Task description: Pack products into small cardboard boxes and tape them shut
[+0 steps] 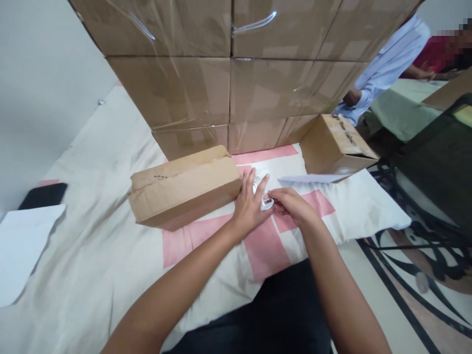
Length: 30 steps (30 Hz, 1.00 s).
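Observation:
A small white plastic object (267, 202) with a dark slot or window in its end lies between my hands, low over the bed sheet. My left hand (249, 202) is around it with fingers spread and the thumb along its near side, so most of its body is hidden. From the right, my right hand (289, 204) pinches at its end with bent fingers. Left of my left hand, close to the fingers, is a long closed cardboard box (186, 189).
Stacked, taped cartons (191, 91) form a wall ahead. An open box (342, 142) stands at the right with a white sheet of paper (313, 178) before it. More paper (27, 250) and a dark flat object (43, 195) lie left. A person's blue sleeve (391, 61) shows behind.

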### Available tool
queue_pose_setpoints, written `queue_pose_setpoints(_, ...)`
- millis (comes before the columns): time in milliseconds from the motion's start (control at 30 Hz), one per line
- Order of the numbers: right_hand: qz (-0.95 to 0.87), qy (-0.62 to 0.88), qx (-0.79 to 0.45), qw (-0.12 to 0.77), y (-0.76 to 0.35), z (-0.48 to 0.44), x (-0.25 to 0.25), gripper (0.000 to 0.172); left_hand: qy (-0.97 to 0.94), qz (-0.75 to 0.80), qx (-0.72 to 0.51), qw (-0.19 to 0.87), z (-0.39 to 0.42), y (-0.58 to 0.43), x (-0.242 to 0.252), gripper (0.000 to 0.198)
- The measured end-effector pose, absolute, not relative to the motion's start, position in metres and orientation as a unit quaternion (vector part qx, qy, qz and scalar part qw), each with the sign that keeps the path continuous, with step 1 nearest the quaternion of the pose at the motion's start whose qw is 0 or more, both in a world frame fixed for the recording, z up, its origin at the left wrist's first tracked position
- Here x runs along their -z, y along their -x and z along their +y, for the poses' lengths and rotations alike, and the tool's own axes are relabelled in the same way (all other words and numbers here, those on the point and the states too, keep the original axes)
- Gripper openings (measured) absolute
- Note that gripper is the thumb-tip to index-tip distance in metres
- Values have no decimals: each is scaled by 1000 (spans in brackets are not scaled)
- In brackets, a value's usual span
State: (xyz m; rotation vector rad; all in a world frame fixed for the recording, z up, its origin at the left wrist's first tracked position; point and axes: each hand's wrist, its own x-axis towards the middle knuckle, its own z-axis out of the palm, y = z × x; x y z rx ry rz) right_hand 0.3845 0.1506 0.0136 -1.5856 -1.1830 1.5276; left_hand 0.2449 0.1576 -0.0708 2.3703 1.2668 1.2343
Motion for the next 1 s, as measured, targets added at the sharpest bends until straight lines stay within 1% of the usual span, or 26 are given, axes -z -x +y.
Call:
queue_pose_setpoints(67,-453,594,-585,315,-386,147,-15,21,-785,449,-410,116,157,-246,69,102)
queue_pose_setpoints(133,-451,582,-595,322,-388,143,-17,20,-778,455,-412,132,157,-247,68,102)
queue_pose_setpoints(233,-423,567,-608,360,-391,137,-22,21,-773,456,-416,145,158,-247,70,100)
queue_pose_setpoints(333,-419,567,-587,398,-393,129,-23,31,-772,460,-411,153,159,-247,71,98)
queue_pose_setpoints(500,-409,588,-568,406,-394,95,-1,50,-769,465,-412,152,157,-246,69,103)
queue_pose_setpoints(633,-337,591,-579,449,-395,79,17,59,-773,449,-421,151,158,-245,68,111)
queue_pose_setpoints(733,-307,581,-582,478,-389,81,23,62,-774,445,-428,137,159,-245,68,111)
queue_pose_setpoints(833,-312,582,-564,496,-381,84,28,59,-776,443,-432,127,158,-244,67,111)
queue_pose_setpoints(1000,-356,611,-521,479,-375,83,35,42,-782,435,-430,119,156,-244,66,111)
